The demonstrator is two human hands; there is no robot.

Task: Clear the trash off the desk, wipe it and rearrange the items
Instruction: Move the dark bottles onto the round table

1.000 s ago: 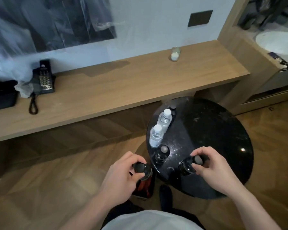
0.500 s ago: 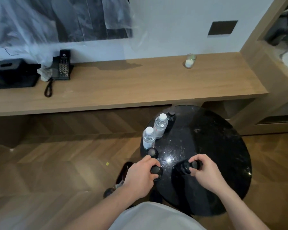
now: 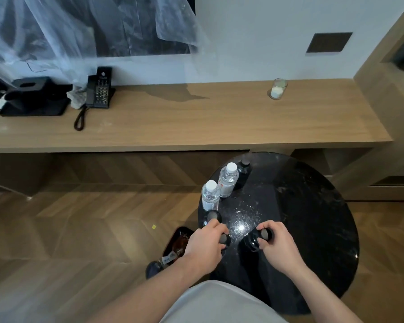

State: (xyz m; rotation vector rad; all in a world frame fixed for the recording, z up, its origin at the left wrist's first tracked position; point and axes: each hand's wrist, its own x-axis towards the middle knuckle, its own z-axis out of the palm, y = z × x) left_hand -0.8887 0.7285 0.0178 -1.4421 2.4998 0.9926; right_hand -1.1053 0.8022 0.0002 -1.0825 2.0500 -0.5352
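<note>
We stood at the round black side table with a dark bottle in each hand.

Our left hand gripped a dark-capped bottle at the table's near left edge; our right hand gripped another dark bottle just inside it. Two clear water bottles stood along the left edge. We judged this the rearranging step; the desk beyond looked mostly bare, so next both bottles needed lifting upright and carrying across to it.
</note>
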